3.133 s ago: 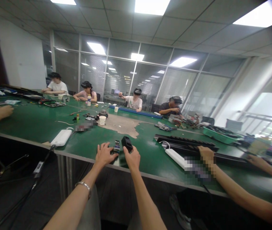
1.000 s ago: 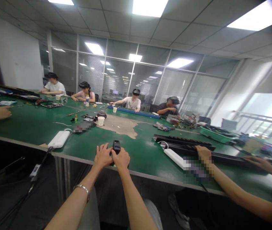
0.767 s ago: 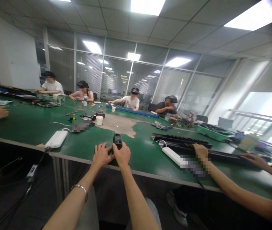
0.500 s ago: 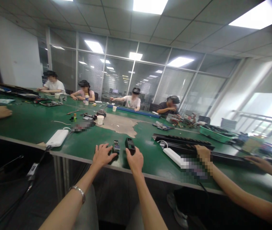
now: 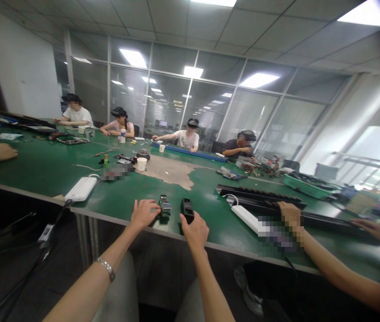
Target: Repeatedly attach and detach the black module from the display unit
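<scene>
The black case [image 5: 187, 207], which covered the small circuit board [image 5: 165, 207] moments ago, now stands clear to its right at the lower centre of the frame, so the two parts are separate. The right hand [image 5: 195, 227] grips the case; the left hand [image 5: 145, 213] is at the board's left edge, though whether it pinches cannot be told. The green desk [image 5: 112, 197] has a worn brown patch mid-frame, and a glass wall [image 5: 170, 100] fills the upper centre.
</scene>
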Demonstrator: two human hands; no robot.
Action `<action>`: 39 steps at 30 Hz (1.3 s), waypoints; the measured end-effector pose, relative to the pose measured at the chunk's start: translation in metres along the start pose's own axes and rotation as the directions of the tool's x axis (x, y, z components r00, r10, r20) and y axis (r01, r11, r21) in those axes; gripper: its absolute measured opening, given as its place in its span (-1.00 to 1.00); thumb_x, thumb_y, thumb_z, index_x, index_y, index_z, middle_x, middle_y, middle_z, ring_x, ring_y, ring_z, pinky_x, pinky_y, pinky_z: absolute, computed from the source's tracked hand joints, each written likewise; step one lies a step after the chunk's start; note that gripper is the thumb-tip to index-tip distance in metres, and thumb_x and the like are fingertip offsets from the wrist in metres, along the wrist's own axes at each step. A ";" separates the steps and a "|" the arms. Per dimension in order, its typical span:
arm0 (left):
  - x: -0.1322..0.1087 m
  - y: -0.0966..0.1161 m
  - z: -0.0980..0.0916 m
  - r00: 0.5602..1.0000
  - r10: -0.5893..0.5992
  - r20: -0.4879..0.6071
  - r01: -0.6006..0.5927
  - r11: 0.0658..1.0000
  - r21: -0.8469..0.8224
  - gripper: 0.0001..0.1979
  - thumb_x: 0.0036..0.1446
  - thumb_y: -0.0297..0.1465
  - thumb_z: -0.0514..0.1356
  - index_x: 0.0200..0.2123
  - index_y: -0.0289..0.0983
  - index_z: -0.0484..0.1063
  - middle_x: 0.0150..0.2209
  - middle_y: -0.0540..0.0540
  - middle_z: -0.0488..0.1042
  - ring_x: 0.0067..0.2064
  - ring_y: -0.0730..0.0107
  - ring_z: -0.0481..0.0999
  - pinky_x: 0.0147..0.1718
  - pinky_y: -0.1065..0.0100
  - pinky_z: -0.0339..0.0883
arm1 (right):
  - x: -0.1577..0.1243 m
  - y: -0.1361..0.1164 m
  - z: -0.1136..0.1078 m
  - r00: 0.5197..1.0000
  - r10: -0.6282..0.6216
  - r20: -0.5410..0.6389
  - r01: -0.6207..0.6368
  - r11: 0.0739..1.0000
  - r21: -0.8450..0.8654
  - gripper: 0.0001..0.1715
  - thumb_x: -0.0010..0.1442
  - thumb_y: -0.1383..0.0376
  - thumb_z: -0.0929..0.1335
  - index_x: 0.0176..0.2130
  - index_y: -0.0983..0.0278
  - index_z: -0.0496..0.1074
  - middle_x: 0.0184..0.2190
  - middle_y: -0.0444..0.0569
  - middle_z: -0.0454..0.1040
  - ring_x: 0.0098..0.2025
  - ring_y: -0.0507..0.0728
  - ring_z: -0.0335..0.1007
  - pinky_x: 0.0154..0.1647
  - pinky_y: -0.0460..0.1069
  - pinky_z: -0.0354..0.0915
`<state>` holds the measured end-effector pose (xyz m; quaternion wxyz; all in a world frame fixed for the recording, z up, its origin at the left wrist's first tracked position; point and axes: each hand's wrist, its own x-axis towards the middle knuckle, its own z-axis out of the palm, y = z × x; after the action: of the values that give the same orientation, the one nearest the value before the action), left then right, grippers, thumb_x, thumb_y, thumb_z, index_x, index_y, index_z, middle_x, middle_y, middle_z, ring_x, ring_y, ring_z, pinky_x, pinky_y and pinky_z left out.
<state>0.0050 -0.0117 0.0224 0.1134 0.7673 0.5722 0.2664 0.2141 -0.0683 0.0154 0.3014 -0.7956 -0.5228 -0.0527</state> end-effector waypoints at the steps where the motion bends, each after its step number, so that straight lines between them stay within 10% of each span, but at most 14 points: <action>1: 0.000 0.000 -0.001 1.000 -0.006 0.004 0.006 1.000 -0.008 -0.76 0.16 -0.08 0.14 -0.17 0.08 0.54 0.13 0.06 0.40 0.20 0.11 0.24 0.24 -0.20 -0.25 | 0.001 0.000 -0.001 1.000 0.002 0.004 -0.002 1.000 0.013 -0.45 0.16 0.00 0.32 0.02 0.28 0.40 -0.08 0.15 0.49 0.02 0.27 0.37 0.01 0.06 0.17; 14: 0.000 0.019 0.012 0.990 -0.138 0.001 0.138 0.990 -0.032 -0.66 -0.08 -0.02 0.31 -0.19 0.08 0.53 0.18 0.03 0.34 0.28 -0.10 0.04 0.15 -0.43 -0.42 | 0.019 -0.062 -0.010 0.983 -0.167 0.074 0.128 0.919 0.372 -0.55 0.13 0.02 0.33 -0.08 0.22 0.46 -0.20 -0.01 0.55 -0.13 0.14 0.46 -0.13 -0.08 0.25; 28: -0.013 0.012 0.012 0.998 -0.007 -0.064 0.006 1.000 -0.017 -0.64 0.04 -0.09 0.21 -0.12 -0.10 0.46 0.19 -0.09 0.31 0.24 0.05 0.18 0.27 -0.12 -0.20 | -0.002 -0.070 -0.002 0.975 -0.084 0.207 0.061 0.992 0.112 -0.49 0.09 -0.04 0.32 -0.12 0.26 0.45 -0.25 0.13 0.54 -0.13 0.26 0.48 -0.17 0.01 0.27; 33: -0.009 0.000 0.015 0.999 0.032 -0.030 -0.032 0.999 -0.031 -0.31 -0.10 -0.15 0.30 0.13 -0.18 0.27 0.28 -0.19 0.17 0.29 0.04 0.13 0.27 0.01 -0.13 | -0.007 -0.066 0.006 0.981 -0.123 0.152 0.110 0.990 0.086 -0.16 0.05 -0.11 0.35 0.14 0.37 0.28 -0.09 0.23 0.49 -0.01 0.30 0.42 -0.13 0.02 0.25; 39: -0.002 0.001 0.009 0.989 0.100 0.105 -0.109 0.991 0.079 -0.20 -0.12 -0.05 0.27 0.20 -0.16 0.18 0.24 -0.19 0.25 0.23 -0.05 0.21 0.24 -0.03 -0.06 | -0.015 -0.072 0.008 0.992 -0.104 0.072 0.099 0.993 0.062 -0.43 0.13 -0.02 0.32 -0.02 0.30 0.38 -0.21 0.14 0.53 -0.13 0.27 0.45 -0.18 0.03 0.23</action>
<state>0.0107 -0.0123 0.0151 0.0952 0.8128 0.5355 0.2085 0.1430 -0.0566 0.0331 0.3017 -0.7603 -0.5748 -0.0228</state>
